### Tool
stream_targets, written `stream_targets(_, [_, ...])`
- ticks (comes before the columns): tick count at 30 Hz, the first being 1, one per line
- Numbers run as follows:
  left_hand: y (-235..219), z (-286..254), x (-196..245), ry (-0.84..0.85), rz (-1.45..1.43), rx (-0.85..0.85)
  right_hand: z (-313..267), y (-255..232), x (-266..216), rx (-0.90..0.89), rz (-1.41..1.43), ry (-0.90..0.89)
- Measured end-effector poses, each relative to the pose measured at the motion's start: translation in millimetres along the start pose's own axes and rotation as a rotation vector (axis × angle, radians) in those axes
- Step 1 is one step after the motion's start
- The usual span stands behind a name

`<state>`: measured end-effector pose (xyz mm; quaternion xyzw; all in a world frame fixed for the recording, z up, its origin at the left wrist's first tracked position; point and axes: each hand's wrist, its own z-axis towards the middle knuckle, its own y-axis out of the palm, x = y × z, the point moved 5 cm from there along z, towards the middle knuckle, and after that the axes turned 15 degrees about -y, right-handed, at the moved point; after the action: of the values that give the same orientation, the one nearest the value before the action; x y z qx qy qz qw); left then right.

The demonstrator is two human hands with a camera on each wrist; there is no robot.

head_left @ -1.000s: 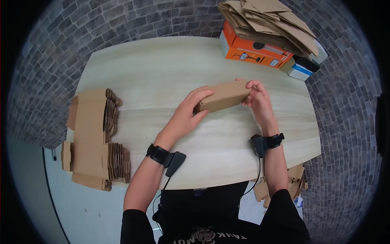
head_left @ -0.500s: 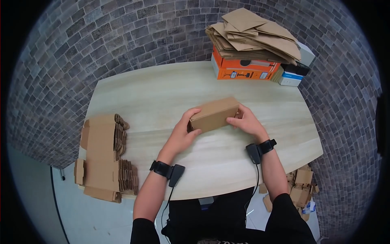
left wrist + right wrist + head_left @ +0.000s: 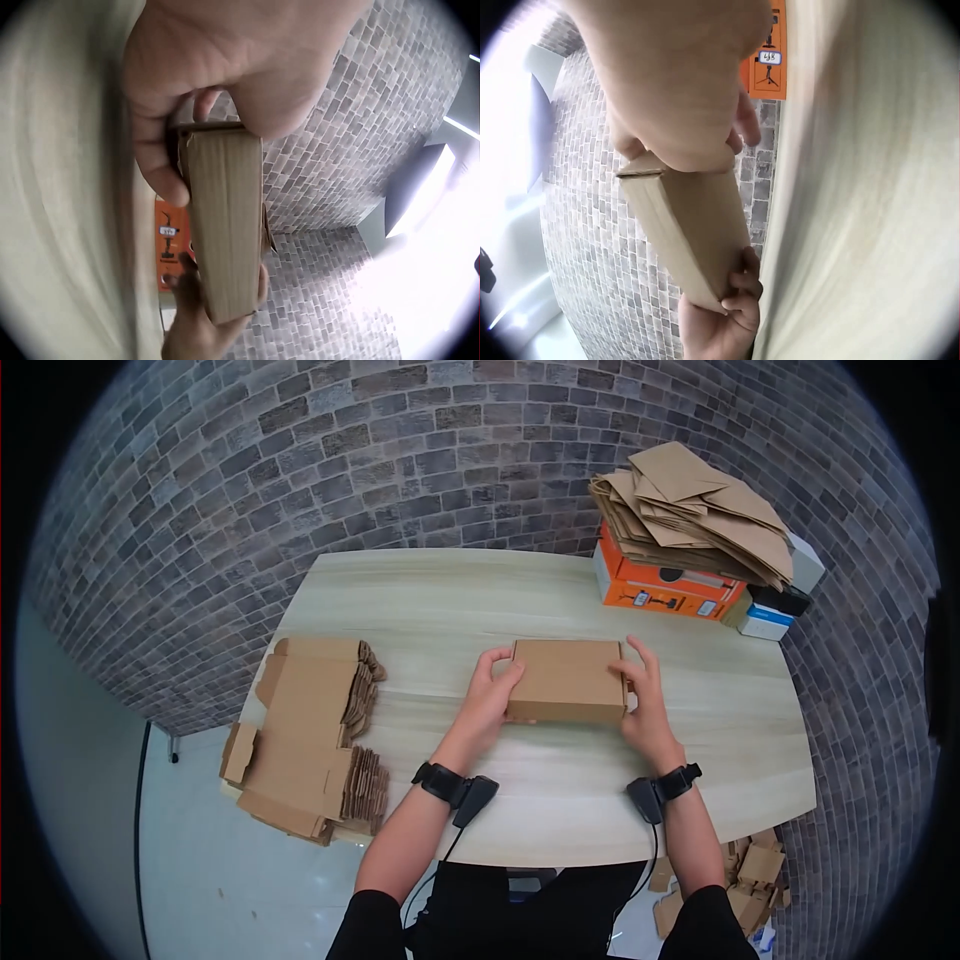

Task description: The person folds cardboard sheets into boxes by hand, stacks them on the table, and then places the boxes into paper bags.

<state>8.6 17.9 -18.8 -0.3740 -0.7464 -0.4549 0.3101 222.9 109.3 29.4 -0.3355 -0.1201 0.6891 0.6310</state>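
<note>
A closed brown cardboard box (image 3: 568, 672) is held level above the table, its broad top face turned up in the head view. My left hand (image 3: 484, 708) grips its left end, thumb on the top and fingers underneath. At the other end my right hand (image 3: 648, 712) holds the box, thumb near the top edge, with one finger raised off it. The left wrist view shows the plain long side of the box (image 3: 226, 217) between both hands. In the right wrist view the palm hides the near end of the box (image 3: 697, 225).
A stack of flat cardboard box blanks (image 3: 300, 710) lies at the table's left. Brown paper envelopes (image 3: 700, 510) are piled on an orange box (image 3: 665, 592) at the back right, beside smaller boxes (image 3: 768, 622). Cardboard pieces (image 3: 750, 885) lie on the floor right of the table (image 3: 450, 595).
The box has turned from a slant to lie squarely across my front, top face up. My right hand has shifted its fingers at the right end. The head view has tilted up.
</note>
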Motion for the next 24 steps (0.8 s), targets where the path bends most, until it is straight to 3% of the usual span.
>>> stream_targets(1, [-2.7, 0.9, 0.1, 0.000, 0.100, 0.085, 2.1, 1.3, -4.6, 0.003, 0.001, 0.001])
stream_targets(3, [-8.0, -0.1, 4.3, 0.013, 0.034, 0.146, -1.4, 0.6, 1.6, 0.140, 0.302, 0.251])
stream_targets(5, [-13.2, 0.4, 6.5, 0.025, -0.034, 0.207, -4.8, -0.9, 7.3, 0.129, 0.277, 0.293])
stream_targets(8, [-38.7, 5.6, 14.2, 0.352, -0.382, 0.274, -19.3, 5.5, 31.5, 0.078, 0.249, 0.350])
stream_targets(13, [-54.3, 9.7, 3.2, 0.254, -0.348, 0.424, -23.9, 10.3, 37.7, 0.017, 0.213, 0.362])
stream_targets(16, [-49.7, 13.2, 1.2, 0.189, -0.261, 0.398, -25.7, 11.6, 39.5, -0.026, 0.190, 0.382])
stream_targets(18, [-46.7, 19.0, -2.7, 0.141, -0.054, 0.347, -28.6, 14.3, 42.8, -0.001, 0.186, 0.392])
stream_targets(22, [-21.3, -13.0, 1.7, 0.167, 0.081, 0.330, -43.6, 18.2, 61.4, -0.016, 0.224, 0.417])
stream_targets(24, [-1.1, -57.3, 3.4, 0.349, 0.244, 0.078, -53.9, 22.4, 81.8, 0.054, 0.192, 0.417])
